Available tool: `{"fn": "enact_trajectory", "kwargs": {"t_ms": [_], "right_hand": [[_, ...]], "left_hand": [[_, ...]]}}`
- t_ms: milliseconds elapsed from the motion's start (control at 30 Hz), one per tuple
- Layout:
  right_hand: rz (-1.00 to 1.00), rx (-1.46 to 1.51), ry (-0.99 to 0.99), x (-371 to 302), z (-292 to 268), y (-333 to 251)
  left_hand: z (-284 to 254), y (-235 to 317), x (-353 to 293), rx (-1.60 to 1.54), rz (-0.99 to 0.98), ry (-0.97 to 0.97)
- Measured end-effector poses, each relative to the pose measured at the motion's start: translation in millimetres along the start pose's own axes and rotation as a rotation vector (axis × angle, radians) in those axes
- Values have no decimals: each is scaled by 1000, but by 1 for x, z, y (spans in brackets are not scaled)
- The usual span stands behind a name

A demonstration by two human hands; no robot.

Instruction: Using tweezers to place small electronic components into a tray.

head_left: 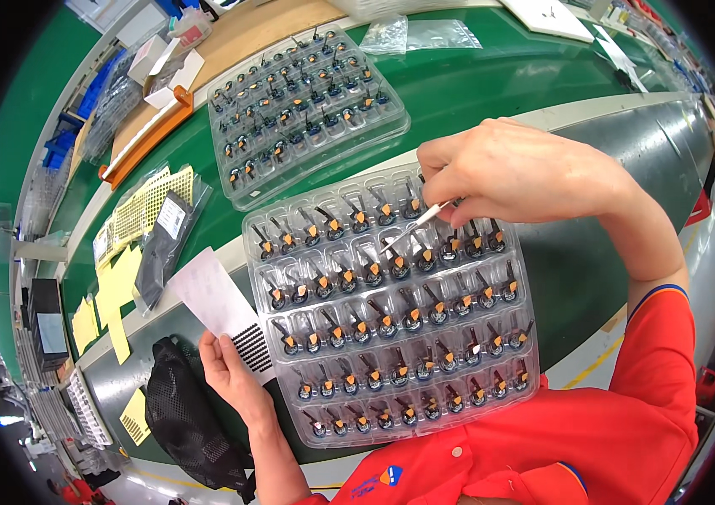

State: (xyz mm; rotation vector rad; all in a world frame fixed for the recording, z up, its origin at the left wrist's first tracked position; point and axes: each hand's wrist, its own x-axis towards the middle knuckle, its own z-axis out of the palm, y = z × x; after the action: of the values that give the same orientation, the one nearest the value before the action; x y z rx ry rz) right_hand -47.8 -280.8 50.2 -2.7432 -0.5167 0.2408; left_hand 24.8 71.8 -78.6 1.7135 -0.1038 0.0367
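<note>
A clear plastic blister tray (277,383) lies before me, with rows of small round black parts, each with a short black lead and an orange tab. Above its upper rows, my right hand (501,172) is closed on a pair of pale tweezers (425,219), tips pointing down-left over the pockets. Whether the tips grip anything is too small to tell. My left hand (235,374), beside the tray's left edge, holds a white backing sheet (216,295) by its lower edge. Rows of small black stickers (253,347) cover the sheet's lower part.
A second filled blister tray (240,189) stands behind on the green bench. Yellow sheets (151,202) and a bagged dark item (164,244) lie left. A black mesh bag (185,412) sits near my left forearm. Clear plastic bags (425,35) and an orange-edged board (143,139) are at the back.
</note>
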Motion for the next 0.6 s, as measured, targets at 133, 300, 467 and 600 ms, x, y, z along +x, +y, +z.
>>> {"fn": "enact_trajectory", "kwargs": {"t_ms": [133, 300, 467, 600], "right_hand": [[27, 13, 47, 0, 5, 0], [19, -12, 92, -1, 4, -4], [69, -150, 134, 1, 1, -13], [70, -160, 131, 0, 4, -12]], "left_hand": [[0, 0, 1, -12, 0, 9], [-2, -3, 1, -3, -6, -10], [-1, -6, 2, -15, 5, 11], [1, -3, 2, -2, 12, 3]]}}
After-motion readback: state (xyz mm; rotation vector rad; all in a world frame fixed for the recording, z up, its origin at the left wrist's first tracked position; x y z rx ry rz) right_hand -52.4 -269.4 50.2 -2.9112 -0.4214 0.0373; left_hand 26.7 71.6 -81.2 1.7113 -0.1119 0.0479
